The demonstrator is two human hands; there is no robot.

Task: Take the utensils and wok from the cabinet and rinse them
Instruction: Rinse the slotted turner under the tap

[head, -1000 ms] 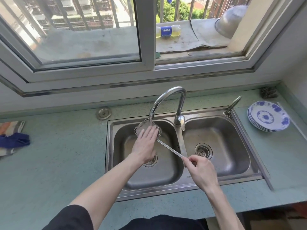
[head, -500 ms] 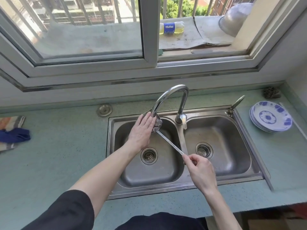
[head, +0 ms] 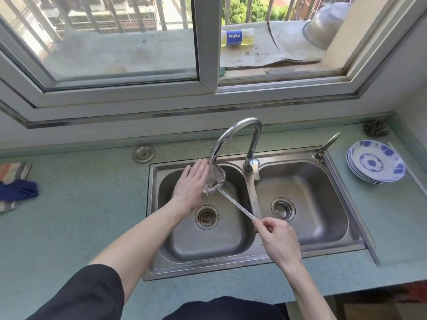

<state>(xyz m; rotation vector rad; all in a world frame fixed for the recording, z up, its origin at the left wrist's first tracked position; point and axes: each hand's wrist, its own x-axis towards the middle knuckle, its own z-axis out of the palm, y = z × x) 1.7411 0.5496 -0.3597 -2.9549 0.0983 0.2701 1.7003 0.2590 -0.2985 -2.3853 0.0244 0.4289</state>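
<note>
Pinching the end of a metal spatula's (head: 227, 199) thin handle between curled fingers and thumb: right hand (head: 278, 239), knuckles up, hovering over the divider between the two basins, forearm running back toward the lower right. Pressing flat against the spatula's blade with straight, close-set fingers, nothing clenched: left hand (head: 190, 187), palm turned toward the blade, wrist bent, forearm stretching diagonally from a dark sleeve (head: 85, 294) at lower left. Slanting up and left from the right grip, the spatula's handle; sitting directly under the faucet (head: 233, 135) spout over the left basin, its blade, with water spreading across it and dripping down. Lying below, the stainless double sink (head: 323, 250), a drain strainer in each basin. Resting on the greenish tabletop (head: 80, 215) to the right of the sink, a stack of blue-and-white plates (head: 375, 161); beyond them near the wall, a steel scourer (head: 376, 128). Lying at the far left edge, a blue cloth (head: 17, 191) on a striped towel. Sitting behind the sink's left corner, a round metal cap (head: 143, 153). Lying on the ledge outside the window, a Pepsi bottle (head: 236, 38) on its side, and an upturned metal bowl (head: 325, 26) further right.
</note>
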